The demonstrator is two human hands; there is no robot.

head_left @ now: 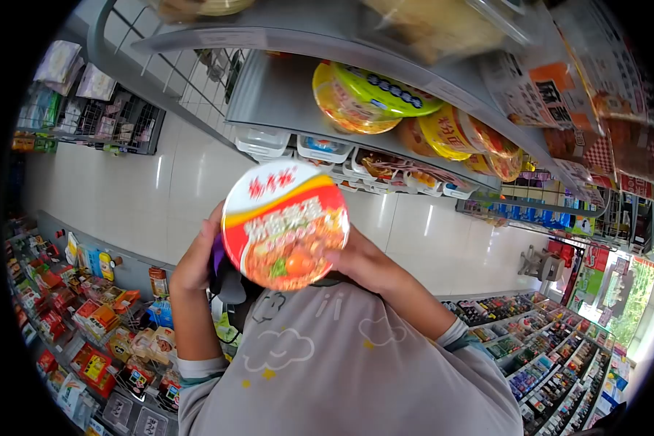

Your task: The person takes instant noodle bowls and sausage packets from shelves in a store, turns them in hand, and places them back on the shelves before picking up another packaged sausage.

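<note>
Gripping a round lidded noodle tub, contents hidden, the left hand and right hand close on its opposite sides, right thumb over the lid, while beyond them a shelf bears more tubs above pale bins holding packaged goods.

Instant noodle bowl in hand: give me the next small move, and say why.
I'd lift the instant noodle bowl toward the bare stretch of shelf beside the green-lidded bowl. The left hand and right hand support it, and that space looks big enough.
</note>
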